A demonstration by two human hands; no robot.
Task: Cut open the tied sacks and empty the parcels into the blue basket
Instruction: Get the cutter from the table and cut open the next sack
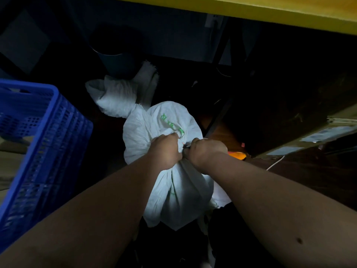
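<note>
A white woven sack [154, 124] with green writing lies on the dark floor in the middle of the view, bunched at its tied neck. My left hand [165, 149] grips the gathered neck from the left. My right hand [204, 149] grips the same neck from the right, fingers curled, with a small dark thing at its fingertips that I cannot identify. The blue plastic basket [48, 132] stands at the left, its rim level with my left forearm. A second white sack [116, 97] lies behind the first.
A yellow beam [270, 10] runs across the top right. A dark round bin [116, 55] stands at the back. A dark shelf unit with labelled boxes [326, 132] is on the right. An orange object [238, 155] lies beside my right hand.
</note>
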